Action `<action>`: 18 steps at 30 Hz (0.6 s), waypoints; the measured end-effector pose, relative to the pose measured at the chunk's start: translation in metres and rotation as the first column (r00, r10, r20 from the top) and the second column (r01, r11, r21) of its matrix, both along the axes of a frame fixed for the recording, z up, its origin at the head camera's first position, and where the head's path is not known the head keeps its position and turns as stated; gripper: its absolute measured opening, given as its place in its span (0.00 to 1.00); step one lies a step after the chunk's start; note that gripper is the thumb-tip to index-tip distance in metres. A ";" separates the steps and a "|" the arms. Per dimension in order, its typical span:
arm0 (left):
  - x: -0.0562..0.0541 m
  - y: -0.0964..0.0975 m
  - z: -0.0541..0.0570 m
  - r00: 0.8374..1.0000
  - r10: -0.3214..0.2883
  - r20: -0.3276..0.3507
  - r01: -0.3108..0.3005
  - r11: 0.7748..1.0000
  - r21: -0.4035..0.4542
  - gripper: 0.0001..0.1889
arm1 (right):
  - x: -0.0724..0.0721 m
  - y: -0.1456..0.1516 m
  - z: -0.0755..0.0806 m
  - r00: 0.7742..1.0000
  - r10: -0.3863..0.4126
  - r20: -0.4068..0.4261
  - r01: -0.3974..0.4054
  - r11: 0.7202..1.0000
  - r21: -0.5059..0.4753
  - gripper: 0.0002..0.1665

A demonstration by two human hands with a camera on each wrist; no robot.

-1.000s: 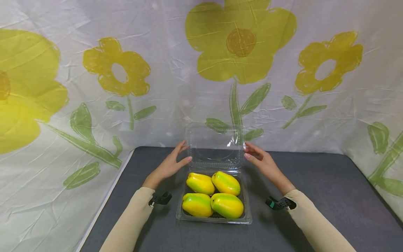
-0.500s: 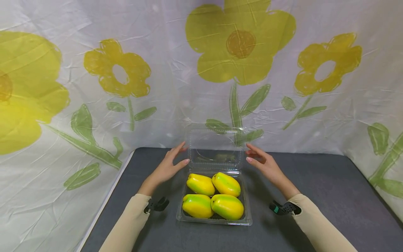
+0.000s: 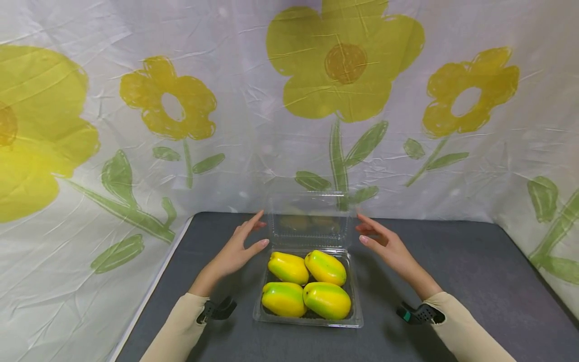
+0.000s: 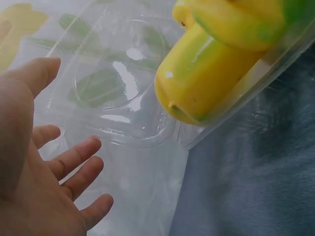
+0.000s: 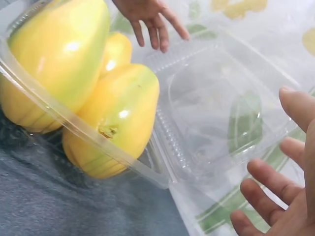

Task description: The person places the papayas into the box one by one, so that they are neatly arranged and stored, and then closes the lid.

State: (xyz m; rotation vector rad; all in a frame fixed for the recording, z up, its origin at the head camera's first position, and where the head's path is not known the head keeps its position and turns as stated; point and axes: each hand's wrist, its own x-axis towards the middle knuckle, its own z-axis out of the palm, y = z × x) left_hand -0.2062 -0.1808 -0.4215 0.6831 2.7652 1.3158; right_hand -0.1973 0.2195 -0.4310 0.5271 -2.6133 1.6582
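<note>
A clear plastic clamshell box [image 3: 307, 322] sits on the dark table, holding several yellow-green papayas [image 3: 326, 300]. Its hinged lid [image 3: 312, 221] stands raised at the back, tilted away from the fruit. To the left of the lid is my left hand [image 3: 235, 251], fingers spread and fairly straight, holding nothing. My right hand [image 3: 389, 246] mirrors it on the other side, palm toward the lid, also holding nothing. In the left wrist view, the fingertips [image 4: 93, 142] are near the lid's edge. In the right wrist view, a gap shows between the fingers [image 5: 263, 172] and the papayas.
The dark grey table [image 3: 452, 271] extends on both sides of the box. Behind it hangs a white cloth [image 3: 253, 125] with yellow flowers and green leaves. A black band [image 3: 217, 309] is on the left wrist and another band [image 3: 420, 312] on the right.
Both hands have drawn slightly outward and toward my body, away from the lid's sides. The lid's top edge now appears lower. The papayas have stayed in place in the box.
</note>
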 end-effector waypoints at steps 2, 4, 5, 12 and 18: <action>0.004 -0.001 -0.001 1.000 -0.001 0.004 0.001 1.000 0.000 0.40 | 0.003 0.001 -0.001 1.000 0.004 0.000 -0.004 1.000 -0.002 0.35; 0.008 -0.002 -0.003 1.000 -0.005 0.003 0.005 1.000 0.000 0.41 | 0.007 0.001 -0.002 1.000 0.010 -0.005 -0.011 1.000 -0.009 0.34; 0.010 -0.002 -0.004 1.000 -0.007 0.002 0.007 1.000 0.000 0.41 | 0.009 0.001 -0.003 1.000 0.012 -0.009 -0.012 1.000 -0.011 0.34; 0.027 -0.004 -0.014 0.999 -0.032 0.009 0.031 0.999 0.030 0.42 | 0.024 0.003 -0.008 0.999 0.036 -0.040 -0.037 0.999 -0.018 0.33; 0.042 -0.009 -0.022 0.998 -0.060 0.012 0.059 0.996 0.068 0.38 | 0.036 0.007 -0.015 0.998 0.062 -0.029 -0.063 0.998 -0.018 0.30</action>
